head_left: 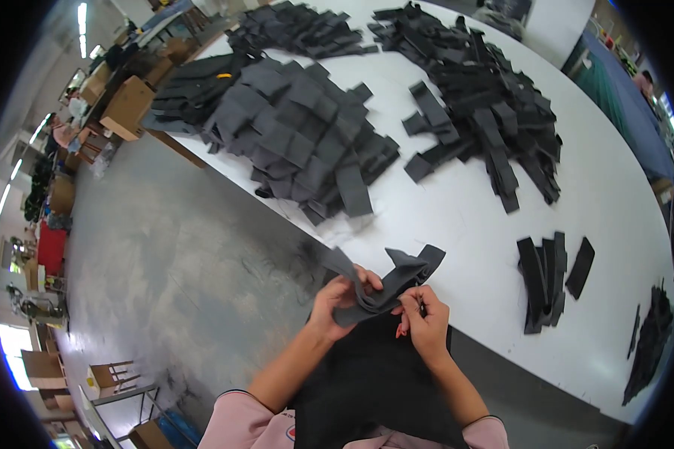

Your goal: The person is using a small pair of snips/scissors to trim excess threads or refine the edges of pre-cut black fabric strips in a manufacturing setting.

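Observation:
Above the table's near edge, my left hand (335, 301) is closed around several folded dark grey fabric strips (374, 299), which loop and curl between the two hands. My right hand (426, 320) pinches the right side of the same strips, fingertips pressed together. A small orange-red thing (401, 330) pokes out below the right fingers; its kind is too small to make out. One loose end of the strips (432, 258) sticks up to the upper right. Beyond the hands lies a large overlapping heap of dark grey fabric pieces (299, 120).
A white table (457, 224) runs diagonally, with more dark strips heaped (494, 90) at its far right. A few strips (544, 284) lie to the right, near a small dark pile (651, 344). Black folded items (195, 82) sit far left. A cardboard box (127, 108) stands beyond the floor.

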